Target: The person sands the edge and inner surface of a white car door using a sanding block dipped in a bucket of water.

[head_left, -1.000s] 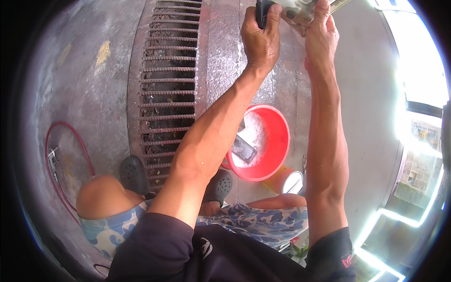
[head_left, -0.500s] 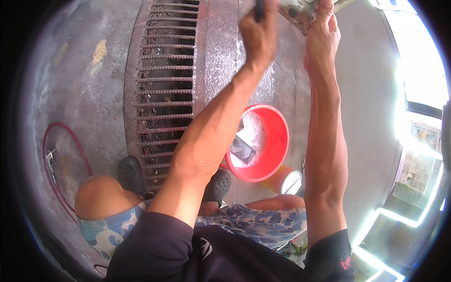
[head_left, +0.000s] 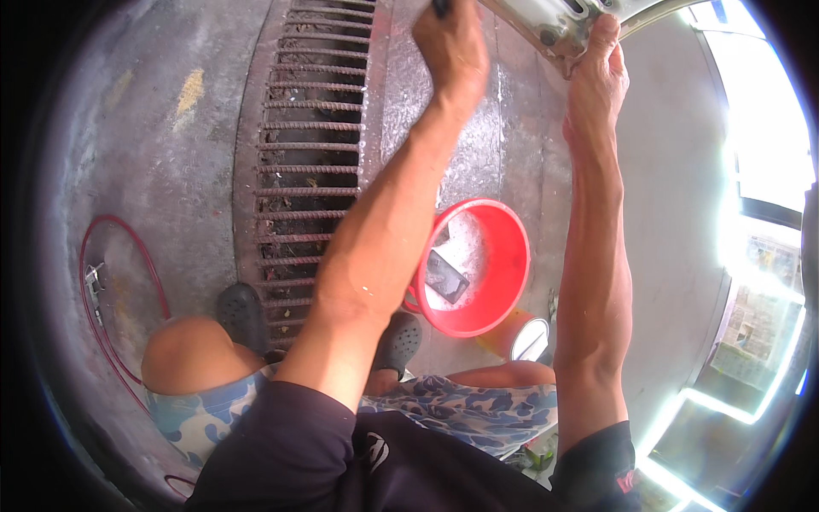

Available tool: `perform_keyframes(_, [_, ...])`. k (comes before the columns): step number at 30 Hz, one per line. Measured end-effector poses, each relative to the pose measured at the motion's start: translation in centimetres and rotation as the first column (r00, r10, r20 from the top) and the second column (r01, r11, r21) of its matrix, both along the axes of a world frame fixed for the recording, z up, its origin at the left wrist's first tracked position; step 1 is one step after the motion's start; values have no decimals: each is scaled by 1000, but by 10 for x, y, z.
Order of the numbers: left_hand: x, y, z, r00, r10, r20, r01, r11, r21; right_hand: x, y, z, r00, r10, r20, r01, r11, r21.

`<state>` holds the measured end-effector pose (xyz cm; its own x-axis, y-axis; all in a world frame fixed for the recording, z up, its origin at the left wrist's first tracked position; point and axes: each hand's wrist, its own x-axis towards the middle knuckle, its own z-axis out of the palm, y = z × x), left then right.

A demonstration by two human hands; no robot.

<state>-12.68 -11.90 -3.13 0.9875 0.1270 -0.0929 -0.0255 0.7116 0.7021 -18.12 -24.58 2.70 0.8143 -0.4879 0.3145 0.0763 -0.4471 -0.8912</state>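
My left hand (head_left: pixel 454 51) is at the top centre, closed round a small black object (head_left: pixel 441 8) that is mostly cut off by the frame's edge. My right hand (head_left: pixel 597 77), to its right, grips the lower edge of a pale metal panel (head_left: pixel 556 32) with brownish grimy patches and holes. Below, between my forearms, a red plastic bucket (head_left: pixel 500 282) holds white suds and a dark rectangular piece (head_left: pixel 447 275), partly under the foam.
A rebar drain grate (head_left: pixel 310 148) runs through the concrete floor (head_left: pixel 162 154). My dark clogs (head_left: pixel 240 311) rest by it. A red hose (head_left: pixel 143 252) with a metal nozzle lies left. A yellow can (head_left: pixel 522 334) stands beside the bucket. Glowing light strips (head_left: pixel 717 403) are at right.
My left hand has swung leftward with the black object, blurring on the way. My right hand and the panel sit slightly lower and further right in view.
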Motion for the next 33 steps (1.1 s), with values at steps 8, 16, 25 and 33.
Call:
perform_keyframes(8, [14,0,-2,987,149,-62,-160,952,-262,-3,11,-2,999,-33,-11,33,999,22])
perform_keyframes(16, [-17,-36,-15,994,101,50,-95,988,-118,1,18,0,999,-2,35,1,999,33])
perform_keyframes(25, [-16,-32,-17,966,20,257,-61,987,150,6,-1,-7,993,51,110,-56,998,40])
perform_keyframes(33, [-15,-24,-24,961,45,274,-104,974,203,-1,9,-8,996,58,62,-60,997,40])
